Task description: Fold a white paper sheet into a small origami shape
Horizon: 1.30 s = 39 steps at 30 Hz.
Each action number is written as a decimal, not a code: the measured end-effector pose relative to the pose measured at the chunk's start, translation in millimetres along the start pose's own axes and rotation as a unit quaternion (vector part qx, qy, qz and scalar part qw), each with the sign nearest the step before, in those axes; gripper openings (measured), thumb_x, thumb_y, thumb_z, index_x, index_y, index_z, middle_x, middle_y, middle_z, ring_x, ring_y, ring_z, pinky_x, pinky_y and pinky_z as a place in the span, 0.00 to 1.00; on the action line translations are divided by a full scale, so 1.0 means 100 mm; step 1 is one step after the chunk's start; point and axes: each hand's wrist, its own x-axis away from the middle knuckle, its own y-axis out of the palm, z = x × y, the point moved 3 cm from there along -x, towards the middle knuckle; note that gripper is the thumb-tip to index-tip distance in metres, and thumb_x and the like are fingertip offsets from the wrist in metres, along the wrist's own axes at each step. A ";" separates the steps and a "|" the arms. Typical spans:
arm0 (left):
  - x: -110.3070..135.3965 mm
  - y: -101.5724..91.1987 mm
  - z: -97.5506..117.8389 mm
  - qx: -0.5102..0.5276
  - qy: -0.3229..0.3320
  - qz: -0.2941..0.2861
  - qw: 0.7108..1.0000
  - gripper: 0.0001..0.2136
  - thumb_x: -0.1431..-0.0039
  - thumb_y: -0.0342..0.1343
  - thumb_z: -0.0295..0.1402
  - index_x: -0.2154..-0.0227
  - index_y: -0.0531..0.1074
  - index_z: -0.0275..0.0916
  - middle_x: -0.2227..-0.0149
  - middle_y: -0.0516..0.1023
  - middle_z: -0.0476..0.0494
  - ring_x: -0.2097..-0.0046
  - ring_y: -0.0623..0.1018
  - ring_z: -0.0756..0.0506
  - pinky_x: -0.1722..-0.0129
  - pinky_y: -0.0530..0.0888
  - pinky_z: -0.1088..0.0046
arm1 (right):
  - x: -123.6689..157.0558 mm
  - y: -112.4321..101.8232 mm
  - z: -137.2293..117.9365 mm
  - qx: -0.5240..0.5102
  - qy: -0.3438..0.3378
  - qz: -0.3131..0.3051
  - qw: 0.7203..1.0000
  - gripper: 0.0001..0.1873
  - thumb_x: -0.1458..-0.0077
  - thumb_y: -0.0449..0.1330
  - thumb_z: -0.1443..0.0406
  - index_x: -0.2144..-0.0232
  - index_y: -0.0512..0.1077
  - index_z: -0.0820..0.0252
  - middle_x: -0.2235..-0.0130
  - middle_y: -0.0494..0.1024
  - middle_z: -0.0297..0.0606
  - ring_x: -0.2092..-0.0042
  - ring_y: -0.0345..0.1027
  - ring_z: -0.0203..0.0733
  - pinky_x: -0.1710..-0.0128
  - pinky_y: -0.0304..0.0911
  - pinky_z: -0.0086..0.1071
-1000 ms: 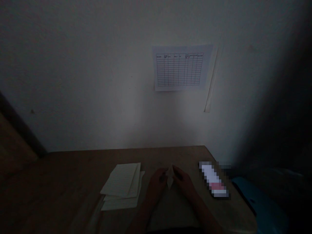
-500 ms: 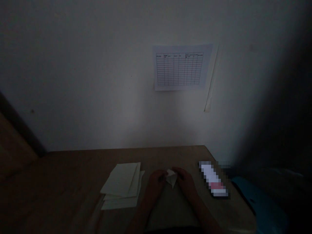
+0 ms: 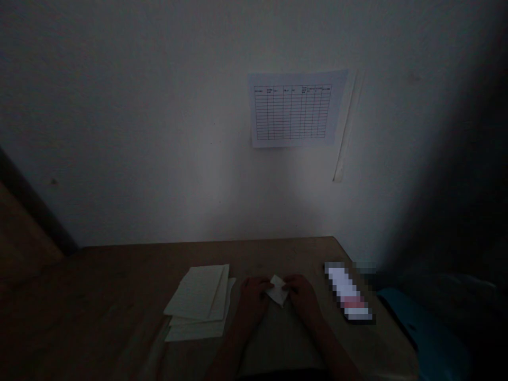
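I log the head camera view as dim but readable. The left hand (image 3: 254,296) and right hand (image 3: 302,299) are close together over the wooden table (image 3: 119,286), with their fingers pinching a small folded white paper (image 3: 278,290) from opposite sides. The low light hides exactly how the fingertips lie. The paper sits between the hands, and I cannot tell whether it touches the tabletop. Just left of the left hand lies a stack of cream ruled sheets (image 3: 196,301). To the right are a pixelated, unreadable object (image 3: 346,291) and, beyond the table edge, a blue object (image 3: 416,328). A printed grid chart (image 3: 293,108) is fixed to the wall (image 3: 119,132) above. Risks noted: uneven pull between the hands could tear or crumple the paper, a slip of the left hand could disturb the loose stack, and the poor light could conceal a misaligned crease.
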 end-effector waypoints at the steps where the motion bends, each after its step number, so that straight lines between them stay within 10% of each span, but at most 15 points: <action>1: 0.00 -0.01 0.02 -0.001 -0.001 -0.004 1.000 0.22 0.53 0.54 0.18 0.56 0.79 0.46 0.51 0.79 0.45 0.47 0.75 0.42 0.40 0.63 0.54 | 0.01 0.00 -0.01 0.004 0.001 0.002 1.000 0.17 0.57 0.53 0.75 0.71 0.78 0.55 0.58 0.78 0.40 0.52 0.70 0.46 0.49 0.65 0.41; 10: 0.00 -0.02 0.12 -0.033 -0.002 -0.003 0.999 0.10 0.42 0.56 0.30 0.59 0.78 0.45 0.50 0.79 0.44 0.46 0.73 0.41 0.39 0.60 0.53 | 0.00 0.02 -0.09 0.027 0.016 -0.010 0.999 0.12 0.50 0.60 0.66 0.61 0.78 0.54 0.56 0.76 0.44 0.51 0.69 0.50 0.48 0.65 0.41; 39: -0.09 0.09 0.08 -0.182 -0.031 -0.037 0.982 0.20 0.38 0.54 0.35 0.43 0.69 0.56 0.33 0.58 0.42 0.37 0.63 0.32 0.39 0.59 0.47 | -0.02 0.08 -0.13 0.122 -0.016 -0.049 0.991 0.28 0.53 0.54 0.74 0.51 0.77 0.52 0.54 0.74 0.44 0.51 0.67 0.49 0.49 0.63 0.39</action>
